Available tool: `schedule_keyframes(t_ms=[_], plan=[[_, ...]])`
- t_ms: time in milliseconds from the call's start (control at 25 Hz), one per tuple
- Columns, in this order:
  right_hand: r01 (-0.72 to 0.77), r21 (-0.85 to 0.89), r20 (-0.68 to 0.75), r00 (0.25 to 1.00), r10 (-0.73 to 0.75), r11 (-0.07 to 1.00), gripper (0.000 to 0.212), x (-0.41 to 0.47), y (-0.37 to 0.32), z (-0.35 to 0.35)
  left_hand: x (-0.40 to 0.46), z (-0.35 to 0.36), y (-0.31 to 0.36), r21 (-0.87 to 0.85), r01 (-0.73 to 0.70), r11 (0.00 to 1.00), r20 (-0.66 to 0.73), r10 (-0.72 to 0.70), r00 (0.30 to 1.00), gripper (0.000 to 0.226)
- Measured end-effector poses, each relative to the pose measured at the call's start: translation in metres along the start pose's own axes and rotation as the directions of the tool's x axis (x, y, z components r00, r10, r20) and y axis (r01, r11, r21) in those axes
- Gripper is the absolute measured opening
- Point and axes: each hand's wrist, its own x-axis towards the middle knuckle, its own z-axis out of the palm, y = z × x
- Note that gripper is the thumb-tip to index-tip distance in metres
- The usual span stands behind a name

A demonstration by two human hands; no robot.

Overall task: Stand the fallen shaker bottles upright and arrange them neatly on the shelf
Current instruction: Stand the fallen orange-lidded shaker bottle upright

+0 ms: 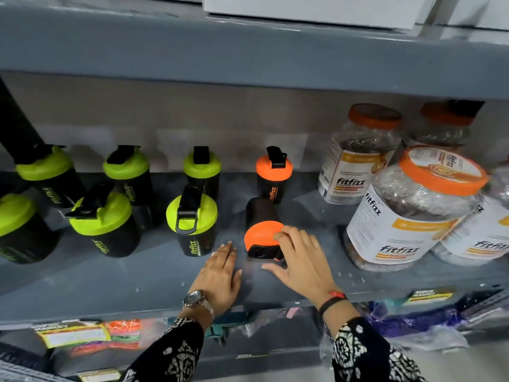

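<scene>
While our left hand [220, 274] lies flat and empty on the shelf [110, 282], the fallen orange-lidded shaker [263, 230] lies just right of it, lid toward us, our right hand [300, 257] spread loosely over the lid.

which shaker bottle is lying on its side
The front orange-lidded shaker, lying with its lid toward the shelf edge and the right hand touching that lid. The orange-lidded one behind it and the green-lidded ones all stand upright.

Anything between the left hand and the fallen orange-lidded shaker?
Nothing: the head view shows only bare grey shelf between the left hand and the fallen shaker.
</scene>
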Motion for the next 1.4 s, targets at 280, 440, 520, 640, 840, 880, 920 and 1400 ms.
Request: schedule_keyframes(t_ms=[280, 440, 520, 640, 840, 880, 920, 1400], plan=[[0.024, -0.04, -0.02, 0.999, -0.025, 0.999, 0.048, 0.003, -0.008, 0.014, 0.0, 0.0, 0.001, -0.034, -0.014, 0.999, -0.017, 0.013, 1.0, 0.053], [0.0, -0.025, 0.003, 1.0, 0.0, 1.0, 0.039, 0.001, -0.006, 0.002, 0.0, 0.002, -0.001, -0.031, -0.024, 0.999, -0.026, 0.023, 0.999, 0.053], [-0.033, 0.049, 0.022, 0.999, 0.032, 0.998, 0.039, 0.002, 0.0, -0.013, 0.001, 0.002, -0.001, -0.02, -0.028, 0.999, -0.026, 0.028, 0.999, 0.053], [-0.094, 0.126, 0.132, 0.988, 0.077, 0.988, 0.041, 0.023, 0.017, -0.047, 0.001, 0.003, 0.0, -0.041, -0.036, 0.998, -0.048, 0.034, 0.998, 0.052], [-0.126, 0.16, 0.394, 0.918, 0.054, 0.979, 0.041, 0.078, 0.037, -0.079, 0.0, 0.002, 0.0, -0.014, -0.036, 0.999, -0.035, 0.035, 0.999, 0.053], [-0.144, 0.165, 0.441, 0.896, 0.058, 0.976, 0.041, 0.085, 0.037, -0.079, 0.001, 0.003, -0.001, -0.009, -0.033, 0.999, -0.027, 0.033, 0.999, 0.053], [-0.169, 0.175, 0.482, 0.874, 0.066, 0.97, 0.041, 0.09, 0.037, -0.077, 0.0, 0.003, -0.001, -0.003, -0.03, 1.0, -0.019, 0.03, 0.999, 0.053], [-0.271, 0.137, 0.554, 0.818, 0.153, 0.953, 0.053, 0.093, 0.048, -0.063, 0.003, 0.005, -0.002, 0.051, -0.009, 0.999, 0.022, 0.008, 1.0, 0.057]])
